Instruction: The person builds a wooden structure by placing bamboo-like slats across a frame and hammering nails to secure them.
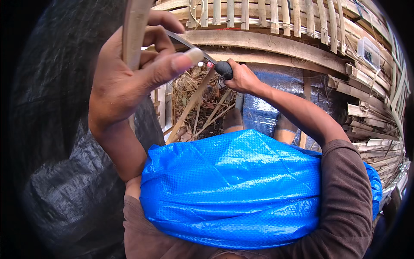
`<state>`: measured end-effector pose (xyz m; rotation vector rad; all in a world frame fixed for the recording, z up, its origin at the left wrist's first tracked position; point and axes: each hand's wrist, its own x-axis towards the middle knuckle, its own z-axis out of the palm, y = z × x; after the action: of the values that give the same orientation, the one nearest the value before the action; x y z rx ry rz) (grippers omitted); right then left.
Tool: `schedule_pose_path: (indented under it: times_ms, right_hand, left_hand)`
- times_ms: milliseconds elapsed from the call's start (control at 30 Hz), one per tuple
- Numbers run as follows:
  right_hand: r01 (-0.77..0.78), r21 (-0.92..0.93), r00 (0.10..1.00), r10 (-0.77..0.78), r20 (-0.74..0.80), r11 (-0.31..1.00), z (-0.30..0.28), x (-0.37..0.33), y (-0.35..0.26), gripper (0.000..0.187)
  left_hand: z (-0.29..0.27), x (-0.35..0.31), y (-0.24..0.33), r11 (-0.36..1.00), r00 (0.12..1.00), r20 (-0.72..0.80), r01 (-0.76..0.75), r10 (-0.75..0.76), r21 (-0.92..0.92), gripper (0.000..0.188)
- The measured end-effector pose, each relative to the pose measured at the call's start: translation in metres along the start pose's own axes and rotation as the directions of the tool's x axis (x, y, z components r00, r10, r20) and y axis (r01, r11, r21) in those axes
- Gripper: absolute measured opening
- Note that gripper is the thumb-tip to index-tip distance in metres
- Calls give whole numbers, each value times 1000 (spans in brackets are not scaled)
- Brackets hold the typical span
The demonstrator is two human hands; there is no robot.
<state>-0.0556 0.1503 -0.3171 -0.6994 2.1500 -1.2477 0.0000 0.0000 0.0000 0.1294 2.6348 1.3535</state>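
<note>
Close to the camera at the left, my left hand [123,82] has its fingers curled around a bamboo strip [136,30] held upright; the strip runs out past the top edge. My right hand [242,77] grips a knife [224,69] by its black-wrapped handle. The narrow grey blade slants up and left, passing beyond my left thumb, and its tip is hidden behind my left fingers. Whether the blade touches the strip I cannot tell. A blue woven plastic sheet [233,190] covers my lap and front.
Cut bamboo slats [276,17] stand in a row along the far side, with more stacked bamboo [371,112] at the right. A clear plastic box [368,54] rests on them. Shavings [189,82] litter the ground by my feet. A black tarp [60,181] hangs at the left.
</note>
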Motion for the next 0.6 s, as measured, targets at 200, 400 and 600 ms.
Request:
schedule_pose_path:
  times_ms: [200,400,600]
  right_hand:
    - [-19,-68,1000,18,-18,998,-16,-8,15,47]
    - [-17,-84,1000,17,3,996,-19,-6,8,43]
    - [11,-83,1000,-12,-17,996,-20,-7,12,44]
  left_hand:
    - [77,14,22,923,688,621,-215,376,-320,48]
    - [140,-9,25,925,477,802,-65,358,-374,36]
    - [129,-12,31,920,451,809,-278,377,-274,35]
